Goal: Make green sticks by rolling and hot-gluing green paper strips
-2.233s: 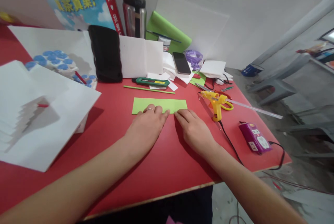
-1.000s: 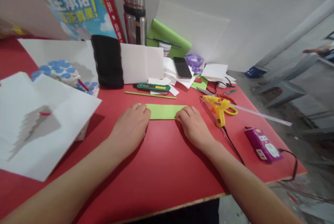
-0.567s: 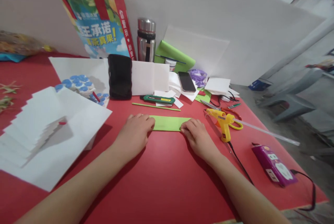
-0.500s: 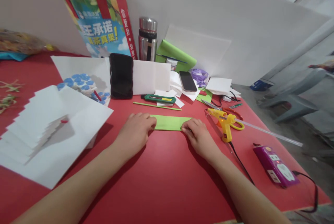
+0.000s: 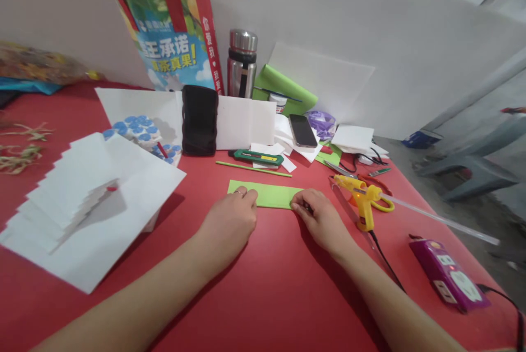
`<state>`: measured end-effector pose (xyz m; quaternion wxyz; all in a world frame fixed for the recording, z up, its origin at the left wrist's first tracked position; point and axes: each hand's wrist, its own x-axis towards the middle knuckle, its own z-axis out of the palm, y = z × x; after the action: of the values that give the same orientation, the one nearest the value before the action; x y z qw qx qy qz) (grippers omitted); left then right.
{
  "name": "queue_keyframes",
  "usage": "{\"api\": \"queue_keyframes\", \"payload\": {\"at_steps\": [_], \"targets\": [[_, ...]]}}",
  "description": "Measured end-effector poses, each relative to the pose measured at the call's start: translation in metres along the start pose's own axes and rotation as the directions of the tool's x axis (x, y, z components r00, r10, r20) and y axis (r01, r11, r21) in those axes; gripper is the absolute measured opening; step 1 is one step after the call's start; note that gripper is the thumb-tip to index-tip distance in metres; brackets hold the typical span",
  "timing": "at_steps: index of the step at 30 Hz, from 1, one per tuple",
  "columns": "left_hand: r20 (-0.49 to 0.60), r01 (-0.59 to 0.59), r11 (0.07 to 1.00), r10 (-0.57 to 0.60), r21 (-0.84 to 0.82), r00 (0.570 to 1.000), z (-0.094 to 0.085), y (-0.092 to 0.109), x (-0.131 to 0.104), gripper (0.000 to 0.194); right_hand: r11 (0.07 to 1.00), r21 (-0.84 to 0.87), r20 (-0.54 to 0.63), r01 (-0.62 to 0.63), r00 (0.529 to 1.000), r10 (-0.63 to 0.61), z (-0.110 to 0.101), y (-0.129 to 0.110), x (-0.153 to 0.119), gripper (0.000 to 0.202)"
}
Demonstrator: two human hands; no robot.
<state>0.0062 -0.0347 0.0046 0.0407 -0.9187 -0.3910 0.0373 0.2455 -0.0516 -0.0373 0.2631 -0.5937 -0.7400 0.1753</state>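
Observation:
A flat strip of light green paper (image 5: 274,196) lies on the red table between my hands. The fingers of my left hand (image 5: 230,224) are curled and pressed on the strip left of its middle, with its left end showing beyond them. At the strip's right end, my right hand (image 5: 319,219) grips the paper with thumb and fingers together. Just beyond the strip lie a thin green stick (image 5: 253,169) and a green cutter (image 5: 258,157).
On the right are a yellow glue gun (image 5: 364,198), scissors (image 5: 386,201) and a purple power socket (image 5: 449,274). White folded paper (image 5: 92,198) covers the left. Behind stand a black object (image 5: 199,120), a steel flask (image 5: 242,64) and a bag (image 5: 168,40); a phone (image 5: 303,131) lies nearby.
My left hand has slid right along the strip, uncovering its left end. My right hand keeps its hold on the right end. The view has shifted slightly left.

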Motion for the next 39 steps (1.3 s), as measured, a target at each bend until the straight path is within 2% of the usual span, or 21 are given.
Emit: {"api": "queue_keyframes", "payload": {"at_steps": [2,4,7,9,12,19,24,31,39], "targets": [[0.005,-0.007,1.000,0.007,0.018,1.000,0.001,0.002,0.000,0.031,0.997,-0.070,-0.013,0.043,0.999,-0.044,0.000,-0.002,-0.002,0.013],[-0.009,-0.017,0.999,0.018,0.034,1.000,0.002,0.003,0.000,0.031,0.963,-0.233,-0.015,0.132,0.990,-0.140,0.000,-0.005,-0.004,0.017],[-0.041,-0.026,0.998,0.029,0.060,0.999,0.004,0.003,0.000,0.031,0.819,-0.501,0.051,0.282,0.954,-0.297,-0.003,-0.011,-0.008,0.022],[-0.057,-0.034,0.997,0.038,0.066,0.998,0.005,0.002,-0.001,0.029,0.753,-0.560,0.113,0.346,0.932,-0.344,-0.005,-0.014,-0.010,0.022],[-0.062,-0.054,0.996,0.058,0.066,0.996,0.007,0.001,-0.002,0.026,0.750,-0.546,0.143,0.373,0.924,-0.355,-0.006,-0.015,-0.011,0.023],[-0.002,-0.067,0.995,0.067,0.068,0.998,-0.001,0.000,-0.002,0.032,0.766,-0.551,0.108,0.331,0.939,-0.328,0.000,-0.010,-0.013,0.028],[-0.044,-0.068,0.995,0.071,0.068,0.997,-0.002,-0.004,-0.003,0.032,0.809,-0.508,0.117,0.296,0.954,-0.275,-0.002,-0.010,-0.012,0.032],[-0.093,-0.057,0.994,0.066,0.098,0.993,0.003,-0.006,-0.006,0.034,0.838,-0.464,0.118,0.287,0.958,-0.262,-0.005,-0.005,-0.012,0.026],[-0.070,0.024,1.000,-0.025,-0.015,0.997,0.004,-0.016,-0.003,0.028,0.893,-0.366,0.080,0.262,0.965,-0.251,-0.004,-0.003,-0.010,0.026]]}}
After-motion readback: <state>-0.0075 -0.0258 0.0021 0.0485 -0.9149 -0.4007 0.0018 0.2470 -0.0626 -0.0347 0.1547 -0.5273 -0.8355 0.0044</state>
